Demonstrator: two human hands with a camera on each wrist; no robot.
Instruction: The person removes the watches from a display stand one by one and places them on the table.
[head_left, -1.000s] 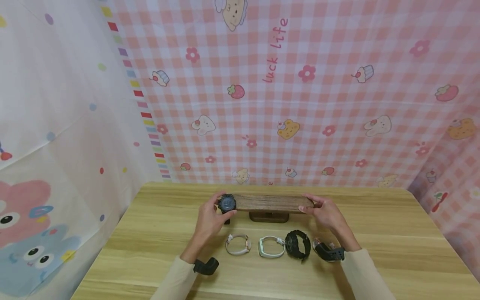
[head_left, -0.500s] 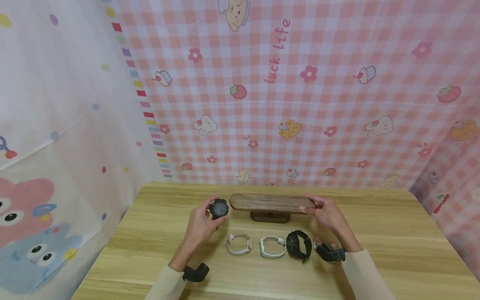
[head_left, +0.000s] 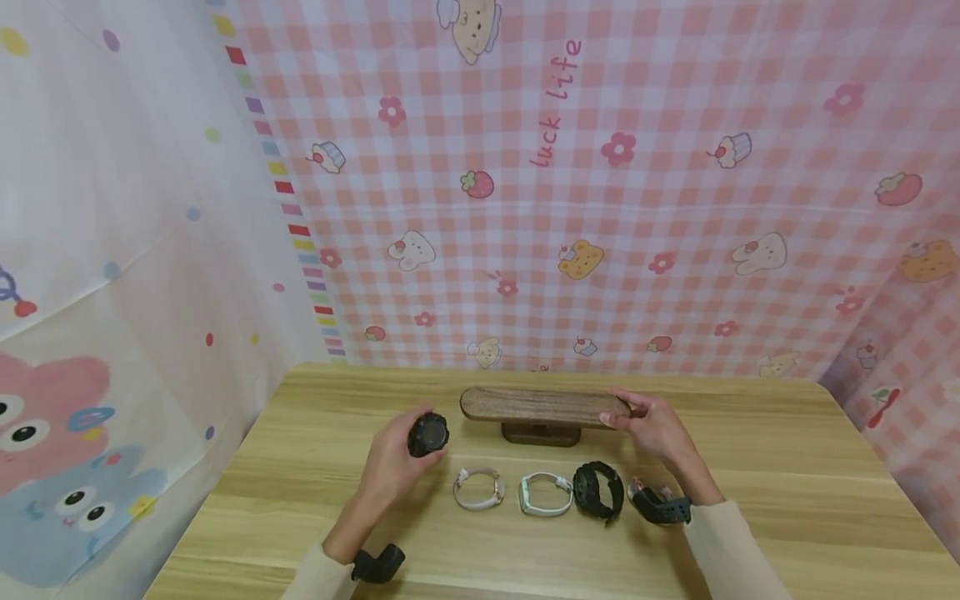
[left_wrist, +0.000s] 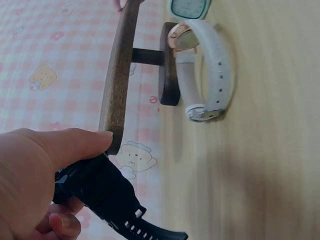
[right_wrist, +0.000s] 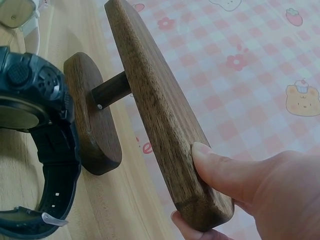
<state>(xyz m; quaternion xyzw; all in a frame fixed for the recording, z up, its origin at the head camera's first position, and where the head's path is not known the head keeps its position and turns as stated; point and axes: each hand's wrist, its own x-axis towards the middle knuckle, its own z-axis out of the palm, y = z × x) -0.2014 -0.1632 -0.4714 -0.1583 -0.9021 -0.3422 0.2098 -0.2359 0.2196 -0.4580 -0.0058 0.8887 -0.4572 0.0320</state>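
My left hand (head_left: 392, 457) holds a black digital-style watch (head_left: 429, 435) by its case, just left of a dark wooden watch stand (head_left: 536, 406). In the left wrist view its black strap (left_wrist: 107, 192) hangs loose, unbuckled, below the thumb. The stand is a long rounded bar on a short post and oval base (right_wrist: 90, 117). At the bar's right end, my right hand (head_left: 660, 429) grips it between thumb and fingers. In front of the stand lie a white-strapped watch with a rose-gold case (head_left: 478, 489), a mint-green watch (head_left: 545, 493) and another black watch (head_left: 597, 490).
The wooden table (head_left: 247, 508) meets a pink checked cloth (head_left: 525, 208) behind and a white printed cloth (head_left: 150, 208) at left. Black devices are strapped to both wrists, the left one (head_left: 378, 565) low over the table.
My left hand has drawn the black watch off the bar's left end, moving left and toward me, and the watch has tilted. My right hand has kept its grip on the stand.
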